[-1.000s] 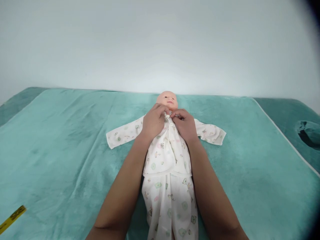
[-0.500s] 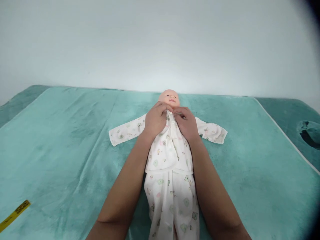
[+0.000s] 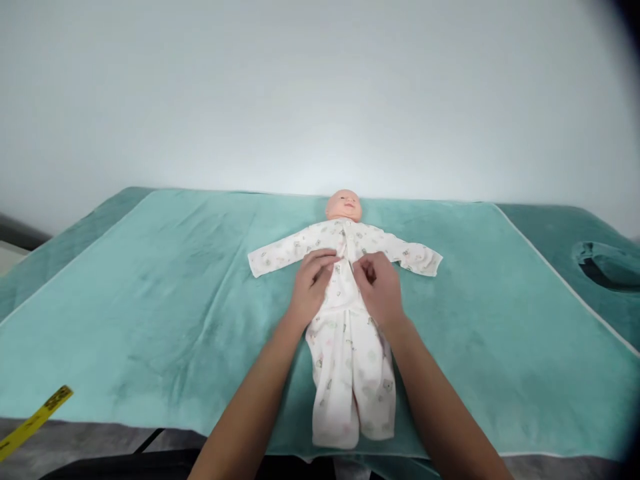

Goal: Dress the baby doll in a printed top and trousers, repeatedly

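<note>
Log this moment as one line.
left hand: fingertips at shirt front, grip unclear | right hand: fingertips at shirt front, grip unclear | doll: face-up, sleeves spread | green sheet: under doll

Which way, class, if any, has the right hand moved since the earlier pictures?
Yes: judged against the doll's head, the right hand has moved away from it, down the patterned top from collar to mid-front.

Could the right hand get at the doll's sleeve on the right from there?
Probably yes: the right hand is at the shirt front, and that sleeve lies close by on the green cover, nothing over it.
</note>
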